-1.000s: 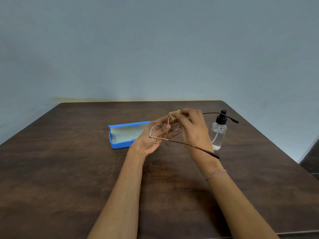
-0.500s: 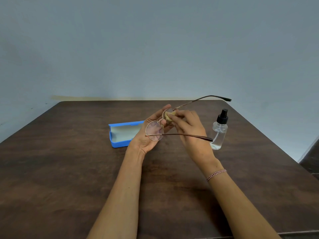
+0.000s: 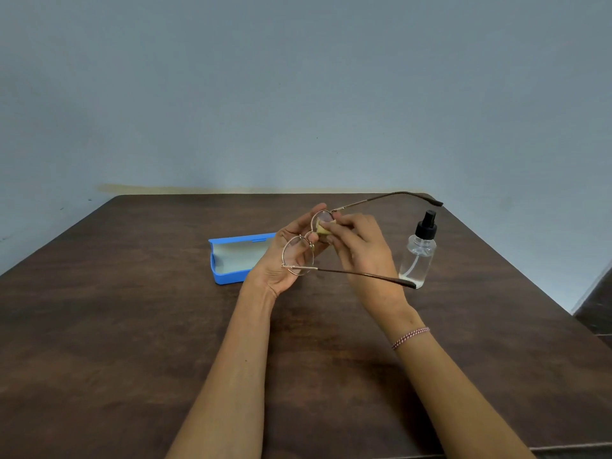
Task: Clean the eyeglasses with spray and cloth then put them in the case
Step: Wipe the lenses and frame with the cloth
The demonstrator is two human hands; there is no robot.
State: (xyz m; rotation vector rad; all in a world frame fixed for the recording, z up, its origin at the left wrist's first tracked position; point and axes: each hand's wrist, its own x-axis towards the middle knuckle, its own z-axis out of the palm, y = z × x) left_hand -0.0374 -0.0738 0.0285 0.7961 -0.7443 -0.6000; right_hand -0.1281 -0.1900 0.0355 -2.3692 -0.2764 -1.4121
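Note:
Round gold-rimmed eyeglasses (image 3: 299, 256) with thin brown temples are held above the table's middle, temples spread out to the right. My left hand (image 3: 284, 263) holds them at the bridge between the two lenses. My right hand (image 3: 361, 246) pinches a small yellowish cloth (image 3: 323, 227) against the upper lens. An open blue case (image 3: 231, 260) with a pale lining lies on the table just left of my hands, partly hidden by the left hand. A clear spray bottle (image 3: 419, 251) with a black pump top stands upright to the right.
The dark wooden table (image 3: 132, 326) ends at a bare grey wall at the back. Its right edge runs diagonally past the bottle, and a strip of dark floor (image 3: 596, 309) shows beyond it.
The glasses have been turned in my hands: the lenses now face more toward me and the upper temple has swung up. The cloth stays pressed on the upper lens.

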